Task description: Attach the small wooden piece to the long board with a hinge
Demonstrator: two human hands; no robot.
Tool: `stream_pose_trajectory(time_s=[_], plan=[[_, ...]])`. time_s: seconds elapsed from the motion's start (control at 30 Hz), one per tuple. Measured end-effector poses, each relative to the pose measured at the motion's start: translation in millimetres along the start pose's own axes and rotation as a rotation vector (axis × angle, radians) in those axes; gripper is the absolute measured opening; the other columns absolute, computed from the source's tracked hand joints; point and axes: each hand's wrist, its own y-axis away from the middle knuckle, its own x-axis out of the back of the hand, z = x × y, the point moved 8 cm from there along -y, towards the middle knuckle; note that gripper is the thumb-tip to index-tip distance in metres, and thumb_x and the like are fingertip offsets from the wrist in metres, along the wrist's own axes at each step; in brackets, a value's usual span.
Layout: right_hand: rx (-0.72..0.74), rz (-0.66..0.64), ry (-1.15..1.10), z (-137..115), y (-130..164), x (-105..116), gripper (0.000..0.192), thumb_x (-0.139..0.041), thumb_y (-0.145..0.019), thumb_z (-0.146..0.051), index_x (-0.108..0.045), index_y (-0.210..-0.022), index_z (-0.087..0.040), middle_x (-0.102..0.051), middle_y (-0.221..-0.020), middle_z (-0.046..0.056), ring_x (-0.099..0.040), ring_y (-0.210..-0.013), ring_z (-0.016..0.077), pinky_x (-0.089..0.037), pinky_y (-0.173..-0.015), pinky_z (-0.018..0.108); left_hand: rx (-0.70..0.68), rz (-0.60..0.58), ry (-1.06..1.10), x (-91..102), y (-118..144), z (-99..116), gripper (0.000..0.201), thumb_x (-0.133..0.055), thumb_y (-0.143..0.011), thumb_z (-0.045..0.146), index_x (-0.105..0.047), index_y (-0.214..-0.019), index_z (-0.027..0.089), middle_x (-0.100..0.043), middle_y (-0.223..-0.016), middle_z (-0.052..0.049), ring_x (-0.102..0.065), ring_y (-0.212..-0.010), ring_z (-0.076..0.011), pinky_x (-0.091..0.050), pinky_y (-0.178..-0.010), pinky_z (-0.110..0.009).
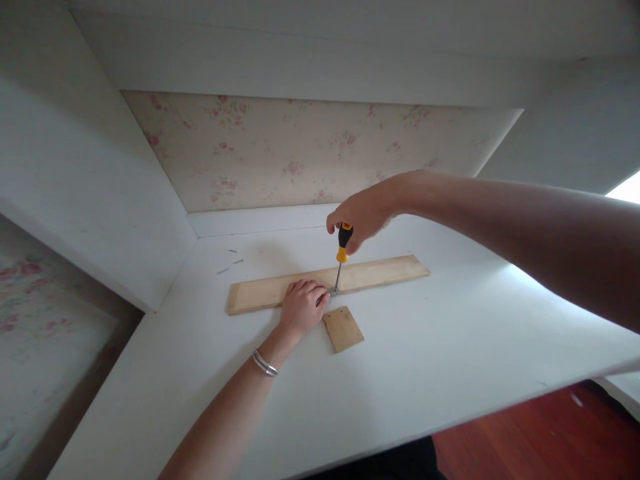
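We find the work at the fastening stage: a screwdriver (342, 257) stands with its tip on a small metal fitting (333, 291) at the near edge of a wooden strip (327, 283) lying on the white bench (440, 347). The right hand (361, 212) is closed around the black-and-yellow handle from above, fingers wrapped tight on it. The left hand (301, 308) rests on the strip at about 9 o'clock from the fitting, fingers curled and pressing down; whether its fingertips pinch the fitting itself we cannot tell. The screwdriver's long axis runs near upright, handle leaning slightly toward 1 o'clock, tip pointing down into the fitting. The strip's long axis runs from 8 o'clock to 2 o'clock across the bench, its right end a little farther from us. A small square wooden piece (343, 329) lies just beside the left hand at 4 o'clock, apart from the strip. In our judgement, the next move calls for steady downward pressure with the shaft kept square to the screw, and the left hand holding the strip from twisting.
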Motion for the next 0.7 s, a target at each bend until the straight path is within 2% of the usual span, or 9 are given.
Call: stream_pose_trajectory(time_s=[0.07, 0.13, 0.2, 0.33, 0.47, 0.57, 0.63, 0.7], plan=[[0.058, 0.001, 0.023, -5, 0, 0, 0.044, -0.07, -0.069, -0.039, -0.061, -0.109, -0.023, -0.067, -0.085, 0.002, -0.062, -0.077, 0.02, -0.042, -0.068, 0.031, 0.0, -0.002, -0.002, 0.4, 0, 1, 0.017, -0.052, -0.087, 0.026, -0.067, -0.092, 0.024, -0.067, -0.1, -0.003, -0.055, -0.097, -0.0195, -0.038, -0.09, -0.038], [-0.007, 0.01, 0.044, -1, -1, 1, 0.036, -0.064, -0.075, -0.043, -0.064, -0.103, -0.021, -0.066, -0.079, 0.004, -0.062, -0.074, 0.02, -0.041, -0.067, 0.032, 0.0, -0.002, -0.002, 1.2, 0, 1, 0.016, -0.052, -0.087, 0.026, -0.067, -0.091, 0.024, -0.067, -0.1, -0.003, -0.055, -0.097, -0.0194, -0.038, -0.09, -0.038], [-0.062, 0.025, 0.039, 3, -1, 3, 0.039, -0.058, -0.078, -0.049, -0.063, -0.103, -0.021, -0.066, -0.075, 0.004, -0.062, -0.073, 0.0203, -0.042, -0.066, 0.033, 0.001, 0.0, 0.001, 1.9, -1, 2, 0.016, -0.052, -0.087, 0.026, -0.067, -0.091, 0.024, -0.067, -0.1, -0.002, -0.055, -0.097, -0.0192, -0.038, -0.09, -0.038], [0.034, -0.025, 0.05, -6, 1, 0, 0.043, -0.066, -0.072, -0.041, -0.059, -0.111, -0.024, -0.067, -0.083, 0.002, -0.063, -0.074, 0.0196, -0.042, -0.066, 0.031, 0.004, 0.0, 0.006, 2.3, -1, 1, 0.016, -0.052, -0.086, 0.026, -0.068, -0.091, 0.024, -0.067, -0.1, -0.003, -0.055, -0.097, -0.0193, -0.038, -0.089, -0.037], [-0.071, -0.014, 0.046, 4, 2, 2, 0.043, -0.058, -0.077, -0.049, -0.06, -0.11, -0.021, -0.067, -0.081, 0.005, -0.062, -0.069, 0.0202, -0.042, -0.065, 0.033, 0.004, -0.003, 0.002, 2.0, 0, 1, 0.017, -0.052, -0.087, 0.026, -0.067, -0.093, 0.024, -0.067, -0.101, -0.003, -0.055, -0.098, -0.0194, -0.038, -0.09, -0.037], [0.004, -0.002, 0.013, 0, 0, 3, 0.051, -0.067, -0.07, -0.043, -0.057, -0.116, -0.024, -0.067, -0.086, 0.003, -0.062, -0.071, 0.0187, -0.042, -0.066, 0.031, 0.003, -0.006, 0.005, 1.2, 0, 1, 0.017, -0.052, -0.087, 0.026, -0.067, -0.093, 0.024, -0.067, -0.101, -0.003, -0.055, -0.097, -0.0195, -0.038, -0.089, -0.038], [0.01, -0.015, 0.029, 0, -1, 2, 0.045, -0.066, -0.072, -0.041, -0.058, -0.113, -0.024, -0.067, -0.081, 0.002, -0.062, -0.07, 0.0182, -0.042, -0.065, 0.03, 0.002, -0.005, 0.007, 0.8, 0, 0, 0.017, -0.052, -0.087, 0.026, -0.068, -0.093, 0.024, -0.067, -0.1, -0.003, -0.055, -0.097, -0.0195, -0.039, -0.089, -0.038], [-0.054, -0.002, 0.046, 5, -1, 4, 0.04, -0.058, -0.077, -0.046, -0.061, -0.108, -0.021, -0.066, -0.075, 0.003, -0.062, -0.069, 0.0195, -0.042, -0.065, 0.032, 0.002, 0.0, 0.008, 0.7, 0, 0, 0.017, -0.052, -0.086, 0.025, -0.068, -0.093, 0.024, -0.067, -0.1, -0.004, -0.055, -0.097, -0.0195, -0.039, -0.088, -0.038]])
